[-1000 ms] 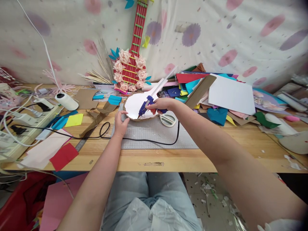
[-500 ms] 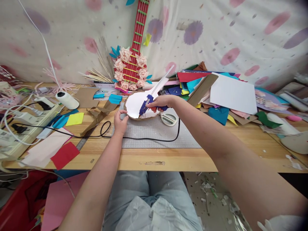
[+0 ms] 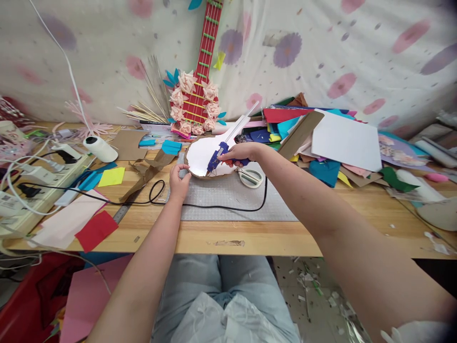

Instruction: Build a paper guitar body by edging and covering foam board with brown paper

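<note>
the white cut-out [image 3: 198, 151], rounded with a neck pointing away to the right, lies over the far part of the gray mat [image 3: 214, 194]. the left hand [image 3: 180, 183] is at its brown-edged left rim, thumb and index narrowly apart; whether they grip it i cannot tell. the right hand [image 3: 243, 152] has its fingers wrapped round a blue glue gun [image 3: 219, 155], nose down over the white face, its clear stick slanting up along the neck.

scissors [image 3: 251, 178] sit just beside the near right rim, close under the right wrist. a black cord [image 3: 228, 207] crosses the mat in front of both. left of the left hand, a crumpled brown strip [image 3: 153, 167] hems in that side. between mat and front edge runs a band of wood, with more desk [image 3: 285, 237] showing right of the mat.

colored paper [image 3: 285, 115] heaps behind; a red guitar [image 3: 194, 102] ringed with paper flowers leans before a flowered curtain [image 3: 321, 24]. scraps litter the floor [image 3: 293, 286].
</note>
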The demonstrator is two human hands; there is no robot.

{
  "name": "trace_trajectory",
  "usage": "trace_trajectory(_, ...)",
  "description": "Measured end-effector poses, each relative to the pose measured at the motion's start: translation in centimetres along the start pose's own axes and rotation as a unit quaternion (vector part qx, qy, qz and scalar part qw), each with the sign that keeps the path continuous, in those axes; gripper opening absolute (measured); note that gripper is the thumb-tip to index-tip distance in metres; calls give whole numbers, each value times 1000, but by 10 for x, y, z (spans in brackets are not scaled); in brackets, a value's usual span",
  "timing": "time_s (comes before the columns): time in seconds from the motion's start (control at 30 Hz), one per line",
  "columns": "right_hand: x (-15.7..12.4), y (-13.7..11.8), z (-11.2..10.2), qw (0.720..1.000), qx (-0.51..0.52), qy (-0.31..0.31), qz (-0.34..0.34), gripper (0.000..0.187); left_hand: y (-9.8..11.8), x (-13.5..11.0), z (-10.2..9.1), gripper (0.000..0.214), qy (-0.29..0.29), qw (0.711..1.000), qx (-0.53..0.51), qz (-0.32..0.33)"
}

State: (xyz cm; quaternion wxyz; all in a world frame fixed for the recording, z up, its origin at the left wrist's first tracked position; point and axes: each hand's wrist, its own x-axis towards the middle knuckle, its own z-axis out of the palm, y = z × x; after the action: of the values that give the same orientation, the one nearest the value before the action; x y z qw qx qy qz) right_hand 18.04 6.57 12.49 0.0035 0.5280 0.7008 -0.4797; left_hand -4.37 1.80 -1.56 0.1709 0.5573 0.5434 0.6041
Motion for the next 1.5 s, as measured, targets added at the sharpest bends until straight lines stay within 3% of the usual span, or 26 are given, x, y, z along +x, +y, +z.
trace_trajectory(0.87, -8, 6, 3, 999, 45, 11, -16, 39, -5, 1, 0, 20, -2, 1000, 20, 9)
trace_trajectory(1.13, -25, 36, 1, 986, 129, 80, -64, 35, -2, -2, 4, 28, -5, 996, 81, 40)
trace_trajectory(1.23, -34, 59, 1, 970, 163, 143, -107, 37, -4, -2, 4, 29, 9, 997, 72, 27)
trace_trajectory(1.33, -40, 90, 3, 932, 175, 289, -134, 41, -7, -1, 4, 30, 29, 998, 55, 10)
trace_trajectory(1.43, -41, 125, 5, 864, 160, 474, -62, 42, -10, 1, 5, 30, 51, 998, 46, -5)
trace_trajectory(1.47, -40, 136, 6, 847, 149, 510, -24, 42, -10, 1, 5, 31, 54, 997, 46, -7)
trace_trajectory(1.5, -39, 146, 8, 850, 128, 511, 7, 41, -10, 1, 5, 31, 53, 997, 49, -6)
